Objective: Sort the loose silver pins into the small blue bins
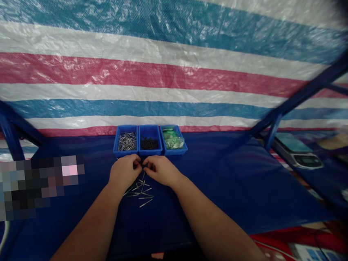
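Observation:
My left hand and my right hand meet just in front of the small blue bins, thumbs and fingers pinched close together. Something small and dark shows between the fingertips, too small to make out. Under the hands lies a loose scatter of thin silver pins, looking like blind rivets. The left blue bin holds a heap of similar silver pins. Small dark pieces fill the bottom of the middle bin. In the right bin are green-and-clear plastic packets.
A blue sheet covers the table. Striped plastic sheeting hangs behind it, between blue metal frame bars. A digital scale stands at the right. A white cable runs along the left edge, near a blurred-out patch.

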The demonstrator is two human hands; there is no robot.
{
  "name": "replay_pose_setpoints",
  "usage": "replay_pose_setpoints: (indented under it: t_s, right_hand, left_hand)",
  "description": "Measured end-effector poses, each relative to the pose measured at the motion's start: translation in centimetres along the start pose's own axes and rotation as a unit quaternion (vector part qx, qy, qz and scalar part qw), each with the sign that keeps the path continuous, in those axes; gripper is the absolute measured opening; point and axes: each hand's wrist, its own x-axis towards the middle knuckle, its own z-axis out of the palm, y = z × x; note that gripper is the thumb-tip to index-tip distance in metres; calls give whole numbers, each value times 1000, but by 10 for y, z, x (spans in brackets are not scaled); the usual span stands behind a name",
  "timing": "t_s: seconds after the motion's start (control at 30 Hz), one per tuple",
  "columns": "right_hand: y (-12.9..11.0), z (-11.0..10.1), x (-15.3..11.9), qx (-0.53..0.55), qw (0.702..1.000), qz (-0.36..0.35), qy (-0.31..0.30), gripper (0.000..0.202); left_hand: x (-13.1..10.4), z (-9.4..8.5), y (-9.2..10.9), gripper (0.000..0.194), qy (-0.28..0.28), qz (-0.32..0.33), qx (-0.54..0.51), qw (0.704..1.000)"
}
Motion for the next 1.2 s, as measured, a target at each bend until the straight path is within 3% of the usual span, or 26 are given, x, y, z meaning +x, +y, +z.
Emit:
replay_pose_setpoints:
  t_s: [0.23, 0.47, 0.63, 0.73, 0.9, 1.0, 1.1, 1.2]
  right_hand:
    - [-2, -2, 0, 92, 995, 10, 45, 22]
    - [-3, -3, -1, 189, 979, -21, 71, 14]
    - [3, 1, 0, 236, 965, -2, 113, 6]
    - [8, 3, 1, 288, 943, 0, 164, 12]
    - [15, 5, 6, 359, 911, 4, 205, 43]
    - [15, 5, 5, 327, 927, 18, 185, 48]
    - [9, 1, 2, 248, 956, 4, 158, 26]
    - [1, -3, -1, 166, 978, -29, 126, 13]
  left_hand:
    - [-1, -2, 3, 18, 20, 46, -168, 984]
    - [4, 11, -3, 26, -21, 38, -426, 904]
    - [7, 12, -4, 31, -24, 6, -494, 869]
    - [7, 9, -6, 26, 4, -9, -455, 890]
    - [4, 0, -9, 14, 27, 23, -229, 973]
    - [3, -4, -8, 17, -16, 45, -117, 992]
    - [2, -5, -7, 22, -57, 56, -41, 996]
    - [1, -4, -6, 21, -62, 60, 0, 996]
